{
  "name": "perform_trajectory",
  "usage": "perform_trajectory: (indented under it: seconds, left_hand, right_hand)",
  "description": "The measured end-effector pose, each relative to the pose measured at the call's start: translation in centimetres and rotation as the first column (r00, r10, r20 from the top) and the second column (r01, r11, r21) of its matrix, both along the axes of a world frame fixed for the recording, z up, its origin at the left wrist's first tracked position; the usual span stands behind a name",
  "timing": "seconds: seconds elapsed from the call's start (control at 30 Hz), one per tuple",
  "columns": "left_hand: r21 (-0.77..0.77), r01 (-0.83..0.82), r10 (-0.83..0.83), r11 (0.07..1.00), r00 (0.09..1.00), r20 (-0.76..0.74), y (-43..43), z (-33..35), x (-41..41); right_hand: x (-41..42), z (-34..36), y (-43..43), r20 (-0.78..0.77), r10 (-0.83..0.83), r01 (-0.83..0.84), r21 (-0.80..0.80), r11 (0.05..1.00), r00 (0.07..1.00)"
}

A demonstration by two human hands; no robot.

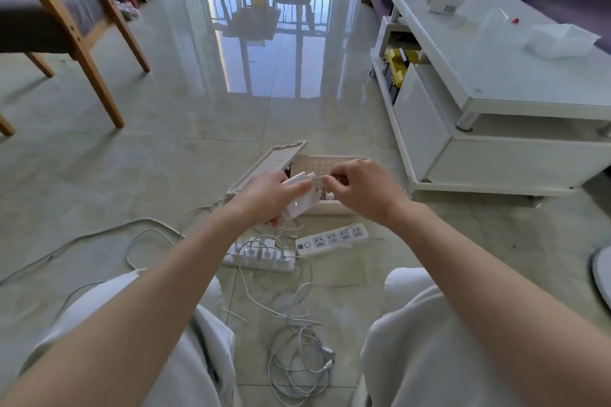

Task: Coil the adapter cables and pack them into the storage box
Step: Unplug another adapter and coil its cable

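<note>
In the head view, the left hand [264,198] is gripping a white adapter [302,200] just in front of the open storage box [330,206], and the right hand [363,188] is pinching its cable end [317,179]. The winding is probably risking springing open, because the thin cord looks stiff. The adapter is looking glossy and blocky. Loose cables [297,360] are lying tangled well short of the box.
</note>
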State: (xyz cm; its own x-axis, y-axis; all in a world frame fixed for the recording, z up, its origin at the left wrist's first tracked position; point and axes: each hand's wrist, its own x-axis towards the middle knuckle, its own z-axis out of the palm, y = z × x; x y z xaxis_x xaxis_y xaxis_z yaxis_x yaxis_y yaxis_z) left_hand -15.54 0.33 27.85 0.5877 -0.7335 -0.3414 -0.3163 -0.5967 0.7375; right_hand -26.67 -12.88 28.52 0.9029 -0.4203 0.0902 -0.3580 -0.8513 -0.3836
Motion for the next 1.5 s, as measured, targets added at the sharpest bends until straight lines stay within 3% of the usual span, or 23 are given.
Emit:
perform_trajectory:
  seconds: [0.1,0.23,0.4,0.53,0.67,0.77,1.0,1.3,1.4,1.5]
  left_hand:
    - [0.019,-0.064,0.063,0.998,0.996,0.061,-0.8,-0.6,-0.1]
    - [-0.032,-0.207,0.206,0.978,0.978,-0.036,-2.0,-1.4,-0.1]
    - [-0.146,-0.306,0.272,0.941,0.938,-0.213,-3.4,-0.8,-0.1]
    - [-0.205,-0.501,0.242,0.841,0.687,-0.685,-3.8,-0.2,0.5]
    - [-0.196,-0.537,0.168,0.821,0.554,-0.815,-3.0,0.7,0.8]
    - [-0.179,-0.52,0.153,0.835,0.533,-0.832,-2.4,1.3,1.0]
    - [-0.237,-0.264,0.033,0.935,0.73,-0.683,-1.3,2.2,1.0]
    - [-0.188,0.003,-0.076,0.982,0.921,-0.383,0.0,4.4,-0.1]
    - [-0.092,0.13,-0.135,0.987,0.989,-0.059,0.1,3.2,0.6]
    - [0.048,0.198,-0.204,0.979,0.954,0.222,0.1,1.8,1.1]
  right_hand:
    - [-0.3,-0.1,1.4,0.032,-0.012,0.01,0.09,0.996,0.999]
    - [-0.8,-1.5,4.5,0.086,0.022,-0.043,0.244,0.969,0.996]
    - [-0.6,-2.8,7.2,0.172,0.065,-0.117,0.313,0.943,0.983]
    - [-0.8,-3.8,7.7,0.134,0.197,-0.228,0.274,0.934,0.971]
    - [-0.2,-4.9,6.6,-0.007,0.242,-0.235,0.222,0.946,0.97]
    - [-0.1,-5.0,5.5,-0.115,0.236,-0.21,0.203,0.956,0.965]
    - [0.1,-3.7,3.4,-0.175,0.292,-0.27,0.139,0.953,0.94]
    - [0.1,-3.6,1.2,-0.157,0.155,-0.136,0.125,0.983,0.975]
    - [0.0,-3.3,1.3,-0.064,0.082,-0.076,0.091,0.993,0.995]
    - [-0.1,-3.0,1.4,-0.029,0.042,-0.041,0.04,0.998,0.999]
